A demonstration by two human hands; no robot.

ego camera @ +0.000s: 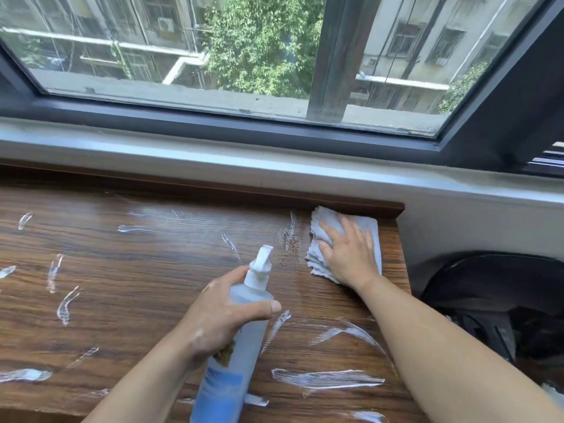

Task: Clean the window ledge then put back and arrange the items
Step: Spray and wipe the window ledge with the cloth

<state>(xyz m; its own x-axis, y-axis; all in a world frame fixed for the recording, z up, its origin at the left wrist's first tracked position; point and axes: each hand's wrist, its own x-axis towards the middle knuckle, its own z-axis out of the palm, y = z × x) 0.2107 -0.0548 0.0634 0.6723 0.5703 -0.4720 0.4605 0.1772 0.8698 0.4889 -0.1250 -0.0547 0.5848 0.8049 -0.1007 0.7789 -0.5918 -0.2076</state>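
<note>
The wooden window ledge fills the lower part of the view and carries several white wet streaks. My left hand grips a clear spray bottle with a white nozzle and blue label, tilted with the nozzle pointing away from me. My right hand lies flat, fingers spread, pressing a folded light grey cloth onto the ledge at its far right corner. A small patch of brown crumbs lies just left of the cloth.
A dark raised strip runs along the ledge's back edge, below a white sill and the dark window frame. A black rounded object sits lower right, beyond the ledge's right end.
</note>
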